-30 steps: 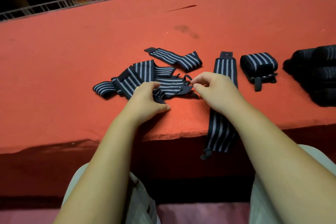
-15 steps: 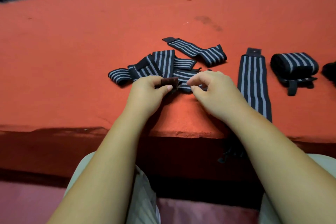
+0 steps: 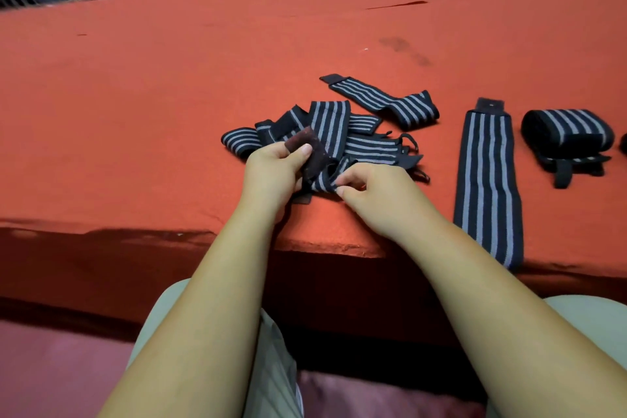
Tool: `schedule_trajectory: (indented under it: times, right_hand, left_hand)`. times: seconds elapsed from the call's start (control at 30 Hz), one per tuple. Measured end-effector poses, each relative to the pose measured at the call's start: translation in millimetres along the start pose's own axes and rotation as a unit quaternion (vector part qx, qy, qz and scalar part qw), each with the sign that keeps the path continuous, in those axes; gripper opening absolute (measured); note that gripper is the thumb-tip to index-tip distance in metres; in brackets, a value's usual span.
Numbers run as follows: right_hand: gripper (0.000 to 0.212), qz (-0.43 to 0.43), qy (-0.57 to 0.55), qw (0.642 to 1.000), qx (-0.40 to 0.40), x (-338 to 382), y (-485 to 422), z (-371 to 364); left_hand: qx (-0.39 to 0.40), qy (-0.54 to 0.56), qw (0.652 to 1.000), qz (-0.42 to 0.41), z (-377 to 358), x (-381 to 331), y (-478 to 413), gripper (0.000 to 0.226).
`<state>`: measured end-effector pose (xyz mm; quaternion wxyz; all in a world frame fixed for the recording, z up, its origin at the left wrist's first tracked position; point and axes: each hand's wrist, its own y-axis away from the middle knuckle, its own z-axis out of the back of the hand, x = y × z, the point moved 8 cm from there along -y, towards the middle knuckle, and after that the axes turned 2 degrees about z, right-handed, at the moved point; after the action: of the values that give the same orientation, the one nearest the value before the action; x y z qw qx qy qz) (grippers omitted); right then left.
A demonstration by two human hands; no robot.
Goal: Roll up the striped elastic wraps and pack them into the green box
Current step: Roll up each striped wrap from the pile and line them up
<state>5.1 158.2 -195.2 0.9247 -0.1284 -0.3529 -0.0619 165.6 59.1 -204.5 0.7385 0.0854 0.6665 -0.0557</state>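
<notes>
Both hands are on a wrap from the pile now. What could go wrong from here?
1. The left hand and right hand pinch a wrap that lies within the pile; pulling could snag the thin loops there and drag others along.
2. The flat wrap hangs over the table edge; a nudge from the right forearm might slide it off.
3. The green box is not in view, so packing may stall.
</notes>
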Motion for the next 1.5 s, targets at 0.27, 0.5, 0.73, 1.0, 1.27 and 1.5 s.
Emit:
schedule_trajectory:
  times: [0.27,0.5,0.73,1.0,1.27,1.5]
  right_hand:
    - [0.027,-0.054,0.003,0.998,-0.018,-11.3,-0.4,10.7]
    - [0.021,-0.058,0.013,0.998,-0.033,-8.8,2.8,21.1]
    - [0.029,0.084,-0.096,0.986,-0.109,17.9,0.7,37.4]
    - [0.013,0.026,-0.277,0.94,-0.199,6.6,10.6,79.7]
    - [0.013,-0.007,-0.348,0.902,-0.255,-8.7,14.1,102.9]
    - [0.008,-0.02,-0.4,0.867,-0.296,-30.7,17.9,123.9]
  left_hand:
    - [-0.034,0.215,0.976,-0.006,17.6,-10.5,-3.9,0.017]
    - [-0.025,0.19,0.98,-0.054,24.2,-26.3,2.8,0.02]
    - [0.076,0.166,0.981,-0.068,-3.7,-39.4,18.9,0.017]
    - [-0.055,-0.123,0.976,-0.171,20.4,-33.1,0.2,0.047]
    - [-0.049,-0.262,0.938,-0.221,-3.8,-29.9,-10.8,0.007]
    - [-0.115,-0.281,0.912,-0.276,0.8,-44.8,-13.0,0.028]
